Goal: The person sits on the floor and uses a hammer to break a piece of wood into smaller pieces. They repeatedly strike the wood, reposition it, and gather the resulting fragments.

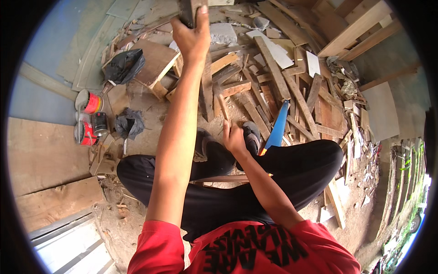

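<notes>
My left hand (192, 39) is raised far out in front, shut around a dark blocky tool (188, 10) whose top runs out of the picture. My right hand (233, 137) is low, just in front of my two dark shoes (251, 134). Its fingers are pinched together over the dirt, beside a wooden slat (223, 107). Whatever they hold is too small to see. I am squatting in black trousers, and a thin wooden strip (219, 179) lies under my knees.
A heap of scrap planks (292, 86) fills the ground ahead and to the right, with a blue bar (278, 125) among them. Two black plastic bags (125, 64) and red tins (91, 102) sit at the left. Boards (50, 155) lie at the lower left.
</notes>
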`<state>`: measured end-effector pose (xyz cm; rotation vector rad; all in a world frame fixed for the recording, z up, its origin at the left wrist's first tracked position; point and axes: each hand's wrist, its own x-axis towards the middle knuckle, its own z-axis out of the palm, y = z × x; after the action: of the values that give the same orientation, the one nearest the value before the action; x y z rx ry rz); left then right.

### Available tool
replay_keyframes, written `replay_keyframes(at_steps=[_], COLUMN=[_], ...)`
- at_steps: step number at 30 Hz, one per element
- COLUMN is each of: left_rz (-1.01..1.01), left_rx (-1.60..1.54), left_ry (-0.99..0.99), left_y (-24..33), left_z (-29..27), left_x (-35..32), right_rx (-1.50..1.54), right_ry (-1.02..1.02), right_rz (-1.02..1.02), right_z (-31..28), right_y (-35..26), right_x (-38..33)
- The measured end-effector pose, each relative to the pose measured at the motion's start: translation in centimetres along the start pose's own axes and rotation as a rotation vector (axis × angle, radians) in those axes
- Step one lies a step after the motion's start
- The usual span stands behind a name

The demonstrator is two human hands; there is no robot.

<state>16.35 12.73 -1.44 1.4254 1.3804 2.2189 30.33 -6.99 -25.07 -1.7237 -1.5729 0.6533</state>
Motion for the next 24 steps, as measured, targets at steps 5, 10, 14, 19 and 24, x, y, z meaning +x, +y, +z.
replay_keyframes(at_steps=[5, 10, 14, 19, 24], left_rz=[-0.044, -0.003, -0.066, -0.119, -0.232], left_rx=[0.012, -0.028, -0.037, -0.114, -0.559], left_ry=[0.003, 0.040, 0.035, -0.028, -0.464], left_y=[-0.3, -1.3, -0.6, -2.5, -3.4], left_z=[-1.3, -1.8, -1.3, -2.4, -5.4], left_x=[1.1, 1.5, 1.1, 2.1, 2.7], right_rx=[0.178, 0.894, 0.394, 0.145, 0.418], right_ry=[0.050, 0.055, 0.219, 0.063, 0.193], right_rz=[0.298, -0.142, -0.460, 0.294, 0.259], right_z=[-2.7, -6.4, -1.3, 1.2, -3.8], right_y=[0.9, -9.8, -4.6, 5.8, -0.9], right_x=[1.3, 1.6, 0.6, 0.3, 2.6])
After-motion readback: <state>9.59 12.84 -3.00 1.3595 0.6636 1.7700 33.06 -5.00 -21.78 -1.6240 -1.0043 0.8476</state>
